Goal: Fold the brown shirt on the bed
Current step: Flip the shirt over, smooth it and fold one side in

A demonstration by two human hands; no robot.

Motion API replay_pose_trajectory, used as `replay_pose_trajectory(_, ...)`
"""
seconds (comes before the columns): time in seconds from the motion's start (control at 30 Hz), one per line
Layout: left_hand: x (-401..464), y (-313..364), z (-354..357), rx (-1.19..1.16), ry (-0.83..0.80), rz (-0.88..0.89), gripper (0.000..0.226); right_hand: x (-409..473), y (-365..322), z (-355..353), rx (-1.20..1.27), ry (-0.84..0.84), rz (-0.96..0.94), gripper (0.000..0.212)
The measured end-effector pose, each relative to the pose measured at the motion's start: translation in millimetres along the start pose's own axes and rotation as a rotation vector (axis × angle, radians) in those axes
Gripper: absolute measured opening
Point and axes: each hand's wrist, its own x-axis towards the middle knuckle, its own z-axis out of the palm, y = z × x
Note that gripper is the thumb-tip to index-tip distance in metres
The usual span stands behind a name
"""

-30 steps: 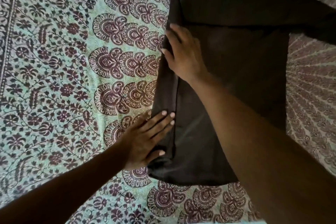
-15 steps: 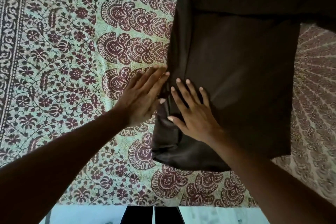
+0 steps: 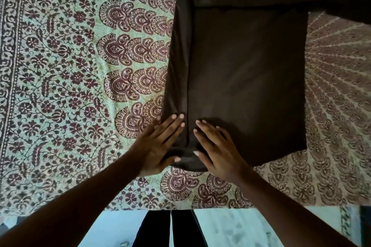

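The brown shirt (image 3: 247, 78) lies flat on the patterned bedspread (image 3: 66, 86), its hem toward me. Its left side is folded inward as a narrow strip along the left edge. One sleeve stretches out to the upper right. My left hand (image 3: 160, 146) lies flat, fingers spread, on the lower left corner of the folded strip, partly on the bedspread. My right hand (image 3: 216, 146) presses flat on the shirt just right of the fold line, near the hem. Neither hand grips the cloth.
The bed's near edge (image 3: 140, 207) runs across the bottom of the view. Below it are a pale floor (image 3: 230, 226) and my dark-trousered legs (image 3: 170, 228). A dark object (image 3: 364, 224) sits at the lower right edge.
Both hands have slid down the folded left strip toward the hem. The right hand came from the upper part of the fold to the bottom corner beside the left hand.
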Motion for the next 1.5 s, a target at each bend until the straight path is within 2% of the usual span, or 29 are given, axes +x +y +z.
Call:
replay_pose_trajectory(0.07,5.2,-0.7,-4.9,0.011,0.065,-0.005,0.075,5.8,4.3,-2.2,0.026,0.093,0.025,0.050)
replay_pose_trajectory(0.13,19.4,-6.4,-13.3,0.007,0.139,-0.087,0.067,16.0,9.5,-3.6,0.053,0.180,0.066,0.044)
replay_pose_trajectory(0.23,42.7,-18.6,-22.6,0.006,0.132,-0.196,0.071,32.7,16.3,-3.7,0.089,0.237,0.139,0.037)
replay_pose_trajectory(0.4,42.6,-11.1,-6.4,0.011,0.028,-0.077,0.084,50.8,15.1,-3.7,0.106,0.262,0.206,0.031)
replay_pose_trajectory(0.53,40.6,-8.6,-14.5,0.044,0.081,-0.009,0.072,55.3,18.8,-4.5,0.080,0.275,0.242,0.033)
replay_pose_trajectory(0.6,50.0,-14.6,-26.0,0.069,0.144,-0.033,0.067,60.5,24.0,-5.6,0.043,0.294,0.257,0.035)
replay_pose_trajectory(0.67,61.1,-20.1,-31.7,0.046,0.159,-0.110,0.074,65.7,30.6,-6.7,0.013,0.313,0.262,0.038)
replay_pose_trajectory(0.83,69.3,-25.8,-20.1,-0.003,0.052,-0.124,0.090,76.0,48.4,-8.1,-0.045,0.214,0.287,0.045)
replay_pose_trajectory(1.0,88.8,-21.9,-46.8,-0.025,0.141,-0.174,0.077,80.4,64.4,-25.4,0.113,0.255,0.253,0.039)
replay_pose_trajectory(1.1,133.2,-25.4,-75.0,-0.033,0.193,-0.148,0.067,94.1,94.7,-55.3,0.236,0.314,0.288,0.037)
replay_pose_trajectory(1.27,242.2,-40.7,-116.3,-0.023,0.233,-0.185,0.064,131.4,179.6,-103.8,0.263,0.456,0.367,0.031)
replay_pose_trajectory(1.5,396.5,-60.4,-151.8,-0.103,0.164,-0.412,0.096,198.4,326.9,-146.7,0.306,0.583,0.470,0.030)
